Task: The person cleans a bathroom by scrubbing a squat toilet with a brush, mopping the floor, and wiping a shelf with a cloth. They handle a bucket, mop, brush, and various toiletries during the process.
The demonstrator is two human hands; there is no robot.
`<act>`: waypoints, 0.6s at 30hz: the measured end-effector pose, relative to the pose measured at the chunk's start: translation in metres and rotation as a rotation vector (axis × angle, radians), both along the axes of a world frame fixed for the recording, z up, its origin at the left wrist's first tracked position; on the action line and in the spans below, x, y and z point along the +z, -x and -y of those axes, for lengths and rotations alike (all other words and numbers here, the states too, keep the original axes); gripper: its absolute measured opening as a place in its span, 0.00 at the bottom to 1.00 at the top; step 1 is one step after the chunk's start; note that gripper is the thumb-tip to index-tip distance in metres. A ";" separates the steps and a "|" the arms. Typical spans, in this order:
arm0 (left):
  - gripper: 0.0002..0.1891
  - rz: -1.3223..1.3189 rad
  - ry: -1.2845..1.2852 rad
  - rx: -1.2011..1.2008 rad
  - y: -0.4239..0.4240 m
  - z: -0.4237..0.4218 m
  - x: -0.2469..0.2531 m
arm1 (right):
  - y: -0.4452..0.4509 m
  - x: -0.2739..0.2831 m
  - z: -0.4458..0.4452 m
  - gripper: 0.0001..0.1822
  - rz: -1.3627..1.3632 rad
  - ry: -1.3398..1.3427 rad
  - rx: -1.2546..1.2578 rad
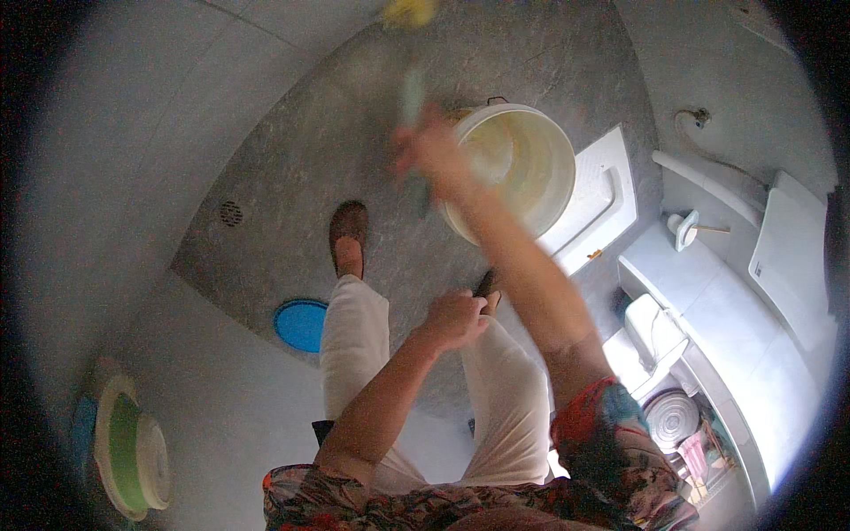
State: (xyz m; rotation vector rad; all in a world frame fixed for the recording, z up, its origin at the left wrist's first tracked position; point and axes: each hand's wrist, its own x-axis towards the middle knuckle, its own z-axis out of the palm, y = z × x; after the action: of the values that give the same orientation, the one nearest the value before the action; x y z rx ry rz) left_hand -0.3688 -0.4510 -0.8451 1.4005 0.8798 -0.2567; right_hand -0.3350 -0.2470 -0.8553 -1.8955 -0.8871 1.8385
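Note:
My right hand (428,149) is stretched out over the floor beside the white bucket (561,159), blurred by motion. It grips a pale green handle (413,93) that points away from me. Beyond that handle, at the top edge, is a blurred yellow thing (410,12), which looks like the head of the same brush. Resting at my right knee, my left hand (458,320) has its fingers curled and shows nothing in them. Behind my right forearm stands the bucket, partly covered by it; its inside is pale and yellowish.
A white squat toilet pan (594,179) lies right of the bucket. A round drain (231,214) and a blue oval lid or basin (300,325) are on the left. Green and white basins (126,451) hang by the left wall. Shelves with a coiled round item (672,419) stand right.

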 end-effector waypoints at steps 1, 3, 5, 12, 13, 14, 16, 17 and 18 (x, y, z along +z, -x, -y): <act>0.19 0.007 0.024 -0.012 0.000 -0.002 0.004 | 0.022 -0.009 0.034 0.17 -0.135 0.043 0.124; 0.23 0.182 -0.414 0.498 -0.037 0.044 -0.021 | 0.063 -0.026 0.086 0.24 -0.371 0.111 0.303; 0.24 0.331 -0.433 0.658 -0.031 0.061 -0.035 | 0.082 -0.032 0.102 0.20 -0.472 0.229 0.260; 0.22 0.024 0.045 0.005 0.002 -0.004 0.003 | -0.035 -0.021 -0.004 0.04 -0.310 0.174 -0.002; 0.21 0.037 0.015 0.034 0.003 -0.001 0.003 | -0.046 -0.035 -0.019 0.03 -0.137 0.040 0.036; 0.21 0.063 -0.012 0.039 0.002 0.002 0.002 | -0.060 -0.039 -0.043 0.04 -0.268 0.065 0.004; 0.20 0.097 -0.066 0.038 0.002 0.008 -0.007 | -0.091 -0.041 -0.098 0.06 -0.548 0.108 -0.064; 0.20 0.077 -0.057 0.013 0.005 0.004 -0.006 | -0.094 -0.044 -0.096 0.06 -0.561 0.097 -0.093; 0.20 0.063 -0.043 -0.006 0.006 -0.004 0.001 | -0.095 -0.048 -0.095 0.07 -0.581 0.085 -0.114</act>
State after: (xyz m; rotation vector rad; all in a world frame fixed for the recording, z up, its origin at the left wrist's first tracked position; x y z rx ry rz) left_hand -0.3748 -0.4468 -0.8442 1.4436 0.8336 -0.1983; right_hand -0.2400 -0.1518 -0.9030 -1.2934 -0.4962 2.2010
